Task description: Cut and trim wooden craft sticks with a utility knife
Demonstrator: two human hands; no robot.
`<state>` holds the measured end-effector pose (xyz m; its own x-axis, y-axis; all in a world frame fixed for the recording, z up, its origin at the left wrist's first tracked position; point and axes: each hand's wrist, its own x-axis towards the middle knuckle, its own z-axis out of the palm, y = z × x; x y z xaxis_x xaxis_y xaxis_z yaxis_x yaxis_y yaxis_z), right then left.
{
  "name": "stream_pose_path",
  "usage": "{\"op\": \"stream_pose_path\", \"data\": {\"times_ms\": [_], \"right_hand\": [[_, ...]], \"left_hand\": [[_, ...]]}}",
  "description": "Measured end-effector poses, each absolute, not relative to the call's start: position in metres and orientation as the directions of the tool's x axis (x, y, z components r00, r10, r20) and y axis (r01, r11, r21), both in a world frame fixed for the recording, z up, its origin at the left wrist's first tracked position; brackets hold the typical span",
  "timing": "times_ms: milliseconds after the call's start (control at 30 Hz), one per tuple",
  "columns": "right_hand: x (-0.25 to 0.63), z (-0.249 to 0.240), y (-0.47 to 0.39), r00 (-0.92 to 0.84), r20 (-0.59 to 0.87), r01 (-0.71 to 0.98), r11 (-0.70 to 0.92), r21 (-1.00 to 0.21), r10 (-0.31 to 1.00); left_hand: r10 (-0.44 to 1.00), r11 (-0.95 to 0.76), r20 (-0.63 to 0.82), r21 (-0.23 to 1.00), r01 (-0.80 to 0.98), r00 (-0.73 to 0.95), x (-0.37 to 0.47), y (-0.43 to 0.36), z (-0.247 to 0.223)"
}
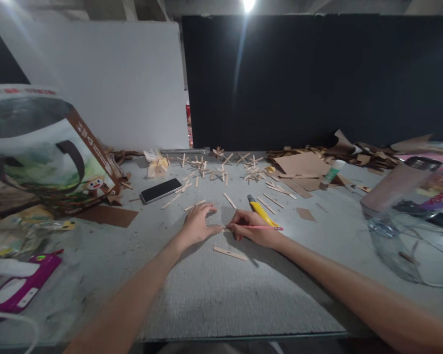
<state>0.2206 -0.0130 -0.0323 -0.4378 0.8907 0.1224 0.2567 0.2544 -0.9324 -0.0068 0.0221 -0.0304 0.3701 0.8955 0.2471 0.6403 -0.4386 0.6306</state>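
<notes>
As I look across the grey desk (192, 305), my left hand (199, 223) rests with its grip loosely open. My right hand (254, 230) has its grip closed around a pink pencil (260, 227). A yellow cutter (263, 213) lies just beyond that hand, a loose stick (229, 253) nearer me, and a partly hidden wooden piece (225, 229) between my fingertips.

"What's carrying everything at your end?"

"A grey tabletop (206, 305) — over my remote feed, wooden sticks (229, 253) are scattering across its middle, and a dark-screened phone (161, 191) is lying left of most."

"And rightward?"

"I'm seeing a yellow cutter (260, 209) resting near centre, a small cardboard square (305, 214) lying beyond it — and a pinkish bottle (398, 187) standing farther right."
</notes>
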Motion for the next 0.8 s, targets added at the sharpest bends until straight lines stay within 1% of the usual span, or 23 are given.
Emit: {"op": "stream_pose_path", "data": {"times_ms": [100,267,333,433,533,633,733,800], "right_hand": [[0.222,-0.031,-0.013,-0.345,0.160,0.249,0.254,-0.934,0.925],[0.225,-0.027,-0.012,-0.176,0.230,0.206,0.264,-0.942,0.957],[0.226,-0.028,-0.012,-0.138,0.237,0.209,0.262,-0.942,0.962],[0.228,-0.032,-0.011,-0.103,0.263,0.258,0.281,-0.924,0.959],[0.230,-0.037,-0.009,-0.116,0.343,0.388,0.360,-0.848,0.932],[0.232,-0.040,-0.005,-0.142,0.436,0.510,0.443,-0.737,0.889],[0.233,-0.043,-0.002,-0.156,0.465,0.543,0.469,-0.697,0.872],[0.233,-0.044,-0.001,-0.182,0.475,0.576,0.485,-0.658,0.861]], "left_hand": [[0.891,-0.451,0.269,0.619,0.643,0.366,-0.006,0.023,-0.033],[0.854,-0.519,0.337,0.616,0.593,0.397,-0.009,0.023,-0.026],[0.855,-0.516,0.331,0.606,0.605,0.399,-0.011,0.021,-0.020],[0.866,-0.500,0.304,0.551,0.669,0.397,-0.014,0.016,-0.014],[0.880,-0.473,0.301,0.500,0.725,0.367,-0.014,0.014,-0.014],[0.892,-0.451,0.276,0.506,0.735,0.358,-0.011,0.014,-0.017],[0.902,-0.433,0.257,0.521,0.736,0.348,-0.007,0.013,-0.022],[0.905,-0.424,0.263,0.504,0.752,0.334,-0.006,0.012,-0.024]]}}
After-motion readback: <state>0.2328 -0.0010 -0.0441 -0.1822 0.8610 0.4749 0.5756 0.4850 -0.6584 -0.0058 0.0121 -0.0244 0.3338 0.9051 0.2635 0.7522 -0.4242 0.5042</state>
